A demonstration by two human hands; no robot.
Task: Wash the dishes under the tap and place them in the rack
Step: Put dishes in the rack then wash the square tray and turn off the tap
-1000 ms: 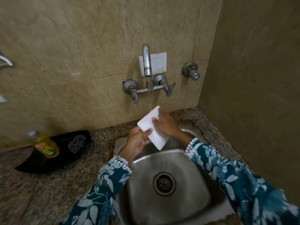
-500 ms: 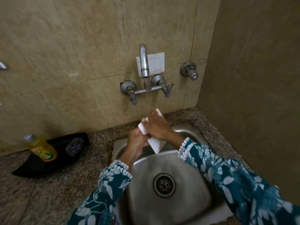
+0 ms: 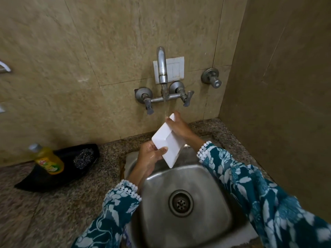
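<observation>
A white square dish (image 3: 167, 142) is held tilted over the steel sink (image 3: 211, 178), under the thin stream from the wall tap (image 3: 162, 68). My left hand (image 3: 149, 156) grips its near left corner, thumb on the face. At the dish's far right edge, my right hand (image 3: 179, 127) lies over the top corner with fingers around the rim. No rack is in view.
A black tray (image 3: 53, 176) on the granite counter at the left holds a yellow dish-soap bottle (image 3: 48, 159) and a steel scrubber (image 3: 83, 157). A tiled side wall closes in on the right. The sink drain (image 3: 180, 203) sits below the hands. A separate valve (image 3: 212, 79) sticks out right of the tap.
The dish has turned so more of its white face shows, and my right hand slid from across its face to the far top edge.
</observation>
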